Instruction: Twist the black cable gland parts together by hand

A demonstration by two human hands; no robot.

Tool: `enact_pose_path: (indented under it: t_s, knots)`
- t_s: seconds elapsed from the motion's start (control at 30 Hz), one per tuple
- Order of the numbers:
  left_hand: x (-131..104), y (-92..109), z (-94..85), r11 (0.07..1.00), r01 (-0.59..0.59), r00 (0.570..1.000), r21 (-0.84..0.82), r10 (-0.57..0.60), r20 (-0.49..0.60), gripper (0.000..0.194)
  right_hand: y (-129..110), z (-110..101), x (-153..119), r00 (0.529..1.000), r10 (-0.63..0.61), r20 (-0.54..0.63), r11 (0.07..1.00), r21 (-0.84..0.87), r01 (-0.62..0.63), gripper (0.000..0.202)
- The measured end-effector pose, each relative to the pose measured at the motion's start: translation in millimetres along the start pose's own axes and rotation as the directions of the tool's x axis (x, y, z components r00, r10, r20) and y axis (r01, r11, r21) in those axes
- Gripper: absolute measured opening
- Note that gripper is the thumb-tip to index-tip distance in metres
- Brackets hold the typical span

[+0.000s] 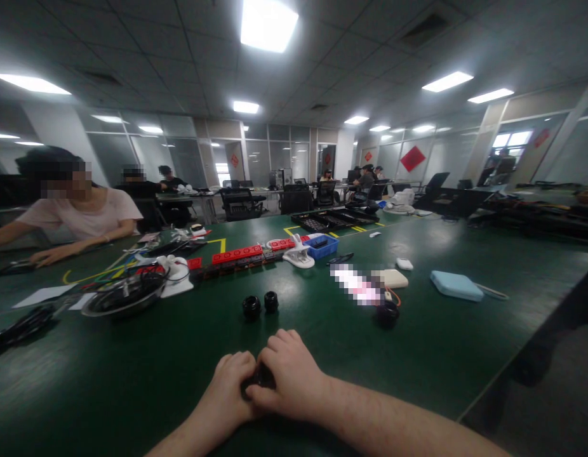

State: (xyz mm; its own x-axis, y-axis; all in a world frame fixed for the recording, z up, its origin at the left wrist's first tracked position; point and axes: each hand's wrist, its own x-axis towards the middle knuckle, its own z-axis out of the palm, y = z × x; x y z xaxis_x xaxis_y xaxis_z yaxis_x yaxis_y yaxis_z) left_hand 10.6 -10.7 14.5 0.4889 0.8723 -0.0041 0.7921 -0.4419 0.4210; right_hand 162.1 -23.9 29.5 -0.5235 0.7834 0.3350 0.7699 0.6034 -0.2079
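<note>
My left hand [233,386] and my right hand [294,374] meet low in the middle of the view, just above the green table [394,387]. Both are closed around a small black piece [261,377]; the fingers cover most of it, so its exact kind is hidden. Beyond my hands two black ribbed round pieces [251,308] stand side by side on the tabletop. Further right lies another black round piece [387,313], close to a blurred-out bright patch and a cream-coloured box with an orange cable.
A metal bowl [125,298] of dark parts stands left, near cables and papers. Red bins [237,253], a blue tray [323,246] and a white stand [300,254] line the middle. A light blue case [456,285] lies right. A co-worker [79,216] sits at the left.
</note>
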Motion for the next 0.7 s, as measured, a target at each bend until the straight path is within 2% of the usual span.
enact_pose_path:
  t_s: [0.53, 0.7]
  knots:
    - [-1.8, -5.6, 3.7, 0.997, -0.068, 0.998, -0.041, 0.067, -0.019, 0.021, 1.7, 5.6, 0.3, 1.0, -0.01, -0.025, 1.0, -0.017, 0.01, 0.031]
    - [-2.3, -5.3, 2.3, 0.997, -0.055, 0.998, -0.054, 0.054, -0.014, 0.022, 0.9, 3.6, 0.6, 1.0, -0.004, -0.012, 1.0, 0.013, 0.004, 0.03]
